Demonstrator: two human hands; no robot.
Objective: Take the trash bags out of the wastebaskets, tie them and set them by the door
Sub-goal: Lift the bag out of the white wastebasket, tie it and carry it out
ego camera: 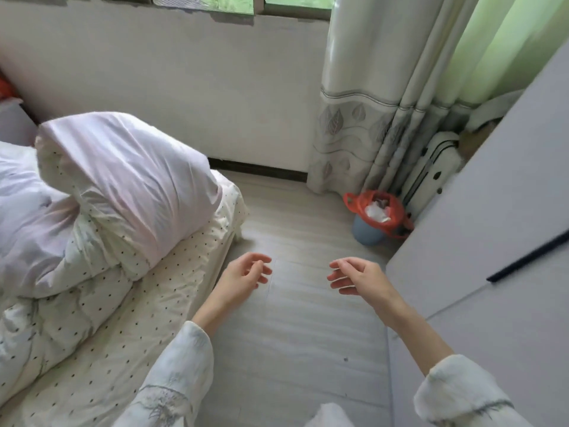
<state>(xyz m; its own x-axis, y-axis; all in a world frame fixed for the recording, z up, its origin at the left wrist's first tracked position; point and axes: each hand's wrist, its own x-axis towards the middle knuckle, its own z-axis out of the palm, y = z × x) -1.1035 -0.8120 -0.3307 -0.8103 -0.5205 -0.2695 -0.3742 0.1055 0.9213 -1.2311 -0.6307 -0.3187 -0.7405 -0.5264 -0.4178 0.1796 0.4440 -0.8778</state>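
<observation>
Blue wastebasket [366, 231] at right of centre mostly hidden under its red trash bag [374, 208], bag's contents too small to tell, white radiator [437, 161] half behind the curtain [363, 118], bed [107, 318] cut off by left and bottom edges, window [240, 3] cut off at top

My left hand [246, 274] and right hand [354, 277] hung over the pale floor [295, 328] at the middle of the frame, fingers loosely curled, holding nothing. At the right, well beyond them, a blue wastebasket [366, 231] stood lined with an orange trash bag [377, 208], white paper inside, just below the curtain [363, 118]. The rumpled quilt [101, 186] filled the left, on the dotted bed sheet [123, 318].
</observation>
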